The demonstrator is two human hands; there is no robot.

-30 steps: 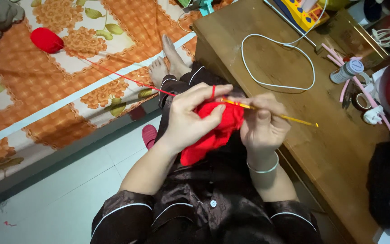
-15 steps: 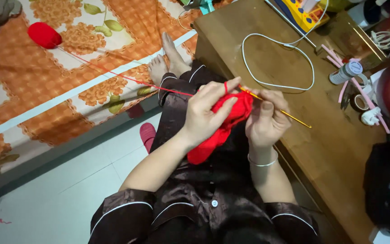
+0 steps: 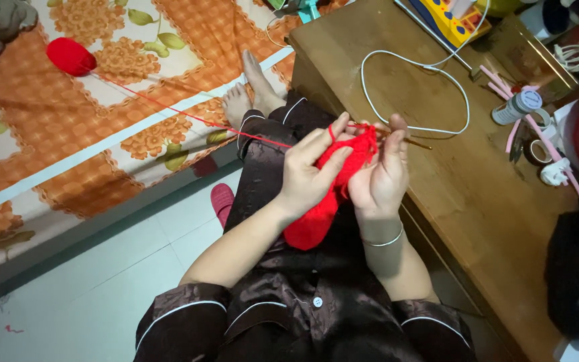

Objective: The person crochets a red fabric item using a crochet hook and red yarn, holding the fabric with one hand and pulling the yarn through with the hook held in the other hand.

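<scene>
With the left hand (image 3: 309,175) pinching the red knitting (image 3: 326,201) and the right hand (image 3: 380,177) gripping the needle (image 3: 415,141), the yarn (image 3: 189,114) should stay lightly taut for even stitches.

Red knitted piece (image 3: 316,218) hanging between both hands, yellow needle (image 3: 415,141) through its top edge.

knitted piece (image 3: 316,218): bright red
ball of yarn (image 3: 70,56): red, same as its strand
bed cover (image 3: 122,87): orange and cream, flower pattern, green leaves
pyjamas (image 3: 316,308): dark brown, white piping
desk (image 3: 477,194): brown wood
cable (image 3: 413,90): white
slipper (image 3: 222,201): dark pink
</scene>
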